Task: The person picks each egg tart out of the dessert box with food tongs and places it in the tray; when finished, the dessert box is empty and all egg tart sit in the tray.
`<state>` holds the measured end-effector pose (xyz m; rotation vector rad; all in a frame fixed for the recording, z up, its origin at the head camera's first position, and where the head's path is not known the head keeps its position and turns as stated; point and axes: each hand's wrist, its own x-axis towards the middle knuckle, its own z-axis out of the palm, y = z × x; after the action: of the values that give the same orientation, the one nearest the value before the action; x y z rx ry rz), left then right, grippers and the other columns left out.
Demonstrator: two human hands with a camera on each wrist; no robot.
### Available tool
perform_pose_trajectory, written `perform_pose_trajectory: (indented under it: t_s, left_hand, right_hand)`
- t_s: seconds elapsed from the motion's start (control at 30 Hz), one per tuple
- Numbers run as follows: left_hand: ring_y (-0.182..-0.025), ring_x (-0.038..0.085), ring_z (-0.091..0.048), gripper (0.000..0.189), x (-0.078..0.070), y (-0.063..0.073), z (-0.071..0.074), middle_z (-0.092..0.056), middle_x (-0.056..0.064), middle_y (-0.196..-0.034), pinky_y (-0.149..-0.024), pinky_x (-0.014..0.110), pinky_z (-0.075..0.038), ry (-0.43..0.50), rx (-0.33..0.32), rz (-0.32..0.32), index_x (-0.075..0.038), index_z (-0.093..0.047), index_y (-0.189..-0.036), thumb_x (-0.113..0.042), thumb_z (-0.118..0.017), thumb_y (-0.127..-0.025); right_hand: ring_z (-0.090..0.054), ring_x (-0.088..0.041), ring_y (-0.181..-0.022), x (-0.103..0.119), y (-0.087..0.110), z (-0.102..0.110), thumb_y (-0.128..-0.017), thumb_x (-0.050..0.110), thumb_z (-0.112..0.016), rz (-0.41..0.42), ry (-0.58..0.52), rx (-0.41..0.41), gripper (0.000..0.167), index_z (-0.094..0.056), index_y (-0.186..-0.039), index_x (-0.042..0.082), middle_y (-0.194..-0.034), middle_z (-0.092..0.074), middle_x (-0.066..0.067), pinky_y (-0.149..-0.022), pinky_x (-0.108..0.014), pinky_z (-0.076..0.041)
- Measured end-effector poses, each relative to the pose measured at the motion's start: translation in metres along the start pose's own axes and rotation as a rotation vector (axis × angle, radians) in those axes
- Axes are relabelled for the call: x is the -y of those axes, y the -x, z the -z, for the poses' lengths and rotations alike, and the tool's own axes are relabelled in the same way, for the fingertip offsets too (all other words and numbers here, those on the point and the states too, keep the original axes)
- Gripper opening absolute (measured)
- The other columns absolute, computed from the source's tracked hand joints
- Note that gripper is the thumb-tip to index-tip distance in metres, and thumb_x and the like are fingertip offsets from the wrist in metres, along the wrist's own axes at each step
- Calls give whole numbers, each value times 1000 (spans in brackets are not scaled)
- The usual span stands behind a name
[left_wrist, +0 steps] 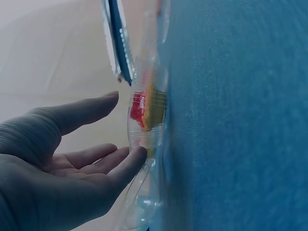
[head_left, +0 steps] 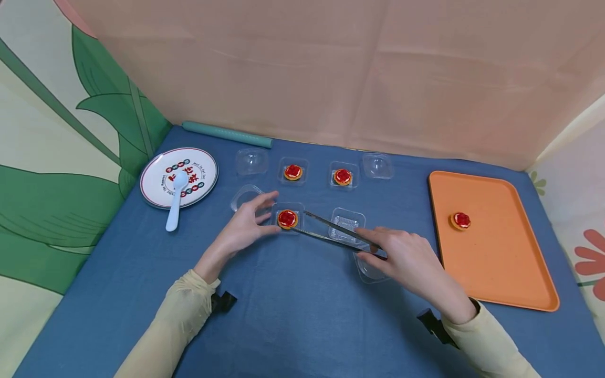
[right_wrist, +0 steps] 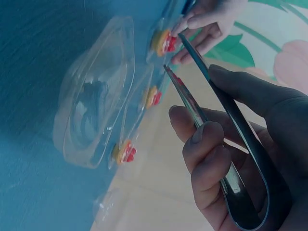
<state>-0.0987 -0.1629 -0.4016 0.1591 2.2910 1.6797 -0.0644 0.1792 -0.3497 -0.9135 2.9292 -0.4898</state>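
Note:
My right hand [head_left: 406, 257] grips a pair of metal tongs [right_wrist: 240, 120], whose two tips stand apart. In the head view the tips reach the right side of a clear plastic box [head_left: 300, 207] that holds a small red-topped tart [head_left: 287, 219]. My left hand [head_left: 246, 223] is at the left side of this box, thumb and fingers spread. In the left wrist view its fingertips are right at the box wall, and the tart [left_wrist: 149, 108] shows through the plastic. Right of it stands another clear box [head_left: 348, 218] without a tart, partly behind the tongs.
Two more boxed tarts [head_left: 293, 172] [head_left: 342, 177] stand at the back, with open lids beside them. An orange tray [head_left: 506, 262] on the right bears one tart [head_left: 460, 221]. On the left, a plate [head_left: 156, 181] carries a pale blue spoon [head_left: 175, 205]. A teal roll [head_left: 227, 134] lies behind.

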Motion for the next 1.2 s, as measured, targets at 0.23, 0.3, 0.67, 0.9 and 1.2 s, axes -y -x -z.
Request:
perform_pose_trajectory:
  t_s: [0.23, 0.3, 0.67, 0.9, 1.2]
  left_hand:
    - [-155, 45, -33, 82, 4, -2, -3, -32, 27, -168, -123, 53, -40, -7, 34, -11, 6, -32, -164, 13, -75, -94]
    - [-155, 44, -33, 83, 5, -2, -3, -33, 27, -168, -123, 52, -40, 0, 36, -10, 6, -32, -164, 14, -75, -93]
    - [-155, 44, -32, 81, 9, -3, -2, -33, 28, -167, -124, 52, -39, -1, 47, -24, 7, -33, -163, 14, -74, -94]
    - [-155, 42, -33, 80, 8, -4, -2, -35, 26, -166, -124, 50, -40, -27, 45, -12, 6, -33, -164, 14, -73, -94]
    - [-156, 43, -32, 80, 8, -4, -2, -34, 27, -166, -124, 50, -40, -23, 44, -18, 7, -33, -163, 15, -73, -95]
  right_hand:
    - [-36, -5, -51, 3, -5, -2, -93, 29, -87, 11, 16, -15, 44, -77, -133, 14, -76, -56, 11, -40, -24, -25]
    - [-35, -6, -50, 3, -7, -1, -93, 29, -88, 13, 22, -20, 44, -77, -133, 13, -76, -58, 10, -39, -24, -25]
    - [-37, -6, -50, 8, -13, 3, -91, 29, -89, 22, 45, -16, 45, -78, -131, 13, -80, -64, 8, -38, -25, -28]
    - [-47, -10, -50, 14, -20, 4, -91, 30, -89, 26, 74, 18, 47, -78, -132, 13, -103, -78, -7, -37, -26, -28]
    - [-44, -9, -51, 22, -32, 9, -90, 28, -90, 39, 110, 58, 46, -78, -131, 12, -94, -74, -3, -37, -25, -33]
